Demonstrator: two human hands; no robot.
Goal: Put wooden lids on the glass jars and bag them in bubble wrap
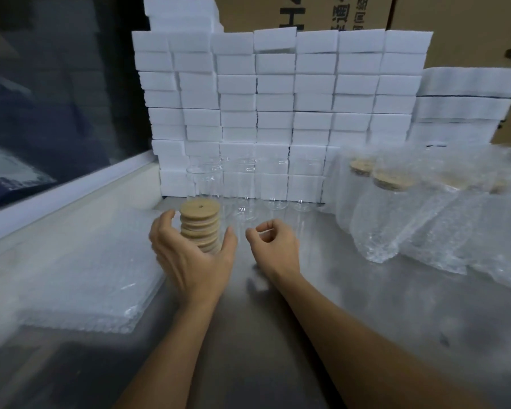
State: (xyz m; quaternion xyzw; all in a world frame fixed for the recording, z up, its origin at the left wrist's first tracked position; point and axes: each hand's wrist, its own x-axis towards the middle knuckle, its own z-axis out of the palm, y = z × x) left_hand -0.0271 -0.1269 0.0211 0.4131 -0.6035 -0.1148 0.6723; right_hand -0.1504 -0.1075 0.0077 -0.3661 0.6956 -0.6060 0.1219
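A stack of round wooden lids (200, 222) stands on the grey table (322, 305), the top lid showing a small hole. My left hand (189, 258) curls round the lower part of the stack from the near side, fingers on its left and thumb on its right. My right hand (273, 242) hovers just right of it, fingers loosely curled and nothing in them. Several empty glass jars (244, 187) stand upright behind the lids. At the right, several lidded jars in bubble wrap (387, 219) stand together.
A flat pile of bubble wrap bags (86, 276) lies at my left. A wall of white foam blocks (278, 98) closes the back, with cardboard boxes (460, 28) behind it. A white ledge (71, 196) and dark window run along the left.
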